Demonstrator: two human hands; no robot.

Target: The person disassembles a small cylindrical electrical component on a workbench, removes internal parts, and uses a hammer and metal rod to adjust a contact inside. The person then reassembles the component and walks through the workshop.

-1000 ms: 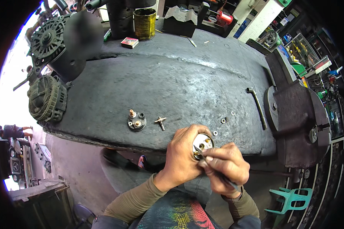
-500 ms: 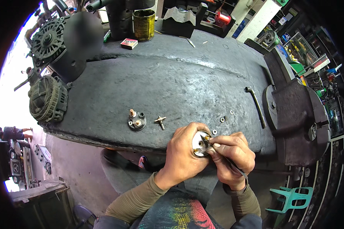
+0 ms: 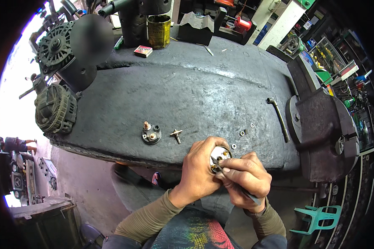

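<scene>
At the bench's near edge, my left hand (image 3: 198,171) is wrapped round a round metal housing (image 3: 218,152), its pale inner face turned up with brass-coloured bits on it. My right hand (image 3: 250,177) pinches a thin dark pointed tool (image 3: 251,198), whose tip rests at the housing's face. To the left on the bench stands a round black solenoid cap (image 3: 151,135) with copper bolts. Beside it lies a small contact plunger (image 3: 176,135) with a crosspiece. Past my right hand are a washer (image 3: 234,146), a small spring (image 3: 246,131) and other rings.
An angled socket wrench (image 3: 279,119) lies at the right, beside a big dark vise (image 3: 328,133). Alternators (image 3: 56,107) line the left side. At the back are a matchbox (image 3: 143,51), a yellow can (image 3: 158,34) and a black box (image 3: 196,31). A green plastic stool (image 3: 320,219) stands below right.
My right hand has shifted slightly left and down with the tool, whose tip has gone from the housing's upper right part to its lower left part. My left hand keeps its hold.
</scene>
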